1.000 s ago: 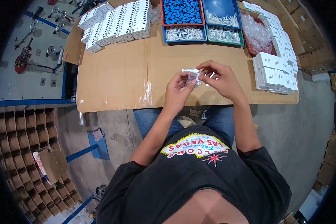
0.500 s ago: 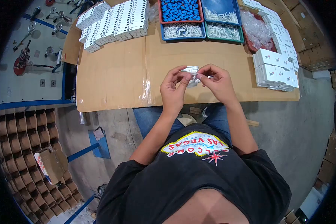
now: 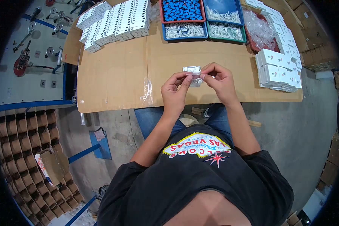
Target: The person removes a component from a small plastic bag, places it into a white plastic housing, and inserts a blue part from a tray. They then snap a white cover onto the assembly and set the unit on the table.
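Both of my hands meet over the cardboard-covered table. My left hand (image 3: 174,88) is closed, thumb and forefinger pinching one side of a small clear plastic bag (image 3: 194,76). On the other side, the thumb and forefinger of my right hand (image 3: 220,83) pinch the same bag, its film stretched between the fingertips. What sits inside the bag, if anything, is too small to make out. Just beyond the fingertips lies a small white printed box (image 3: 192,69), partly covered by my hands.
Stacked white boxes (image 3: 116,23) stand at the back left, more white boxes (image 3: 277,69) at the right. Trays of blue pieces (image 3: 182,9) and white sticks (image 3: 184,30) line the back, beside a red tray of clear plastic bags (image 3: 258,28). A cardboard sheet (image 3: 116,75) covers the table.
My fingers have shifted slightly, and the clear bag now looks stretched flatter between them. More of the white printed box shows behind.
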### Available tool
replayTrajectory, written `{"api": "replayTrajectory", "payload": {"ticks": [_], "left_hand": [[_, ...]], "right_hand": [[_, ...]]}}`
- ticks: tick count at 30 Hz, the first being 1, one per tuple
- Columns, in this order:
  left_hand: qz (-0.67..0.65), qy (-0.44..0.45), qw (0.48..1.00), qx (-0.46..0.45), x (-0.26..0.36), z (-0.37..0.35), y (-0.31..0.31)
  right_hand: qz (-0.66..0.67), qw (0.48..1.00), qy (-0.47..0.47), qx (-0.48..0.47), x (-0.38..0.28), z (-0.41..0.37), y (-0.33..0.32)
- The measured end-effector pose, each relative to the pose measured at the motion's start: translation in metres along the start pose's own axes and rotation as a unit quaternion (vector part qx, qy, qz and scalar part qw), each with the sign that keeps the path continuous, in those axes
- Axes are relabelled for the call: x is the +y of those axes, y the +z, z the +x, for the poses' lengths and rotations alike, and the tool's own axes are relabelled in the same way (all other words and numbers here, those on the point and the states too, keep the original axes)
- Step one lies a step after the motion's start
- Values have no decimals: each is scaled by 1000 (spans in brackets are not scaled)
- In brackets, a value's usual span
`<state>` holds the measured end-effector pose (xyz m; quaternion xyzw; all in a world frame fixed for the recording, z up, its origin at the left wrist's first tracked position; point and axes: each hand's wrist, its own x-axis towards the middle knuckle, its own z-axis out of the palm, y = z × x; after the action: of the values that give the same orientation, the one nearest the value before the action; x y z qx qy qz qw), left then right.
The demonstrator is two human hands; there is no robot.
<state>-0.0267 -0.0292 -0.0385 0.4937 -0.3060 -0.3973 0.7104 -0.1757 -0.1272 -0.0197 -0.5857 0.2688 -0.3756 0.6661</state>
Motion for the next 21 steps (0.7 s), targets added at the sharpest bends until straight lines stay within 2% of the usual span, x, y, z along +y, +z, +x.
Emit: {"api": "replayTrajectory", "payload": {"ticks": [2, 8, 18, 21], "left_hand": [[3, 1, 1000, -1, 0, 0, 0], [8, 31, 999, -16, 6, -1, 2], [-13, 12, 999, -27, 7, 0, 0], [-5, 11, 999, -37, 8, -1, 2]], "right_hand": [[2, 999, 52, -8, -3, 0, -1], [17, 996, 82, 9, -10, -3, 6], [9, 996, 93, -14, -6, -3, 6], [19, 997, 71, -12, -1, -5, 7]]}}
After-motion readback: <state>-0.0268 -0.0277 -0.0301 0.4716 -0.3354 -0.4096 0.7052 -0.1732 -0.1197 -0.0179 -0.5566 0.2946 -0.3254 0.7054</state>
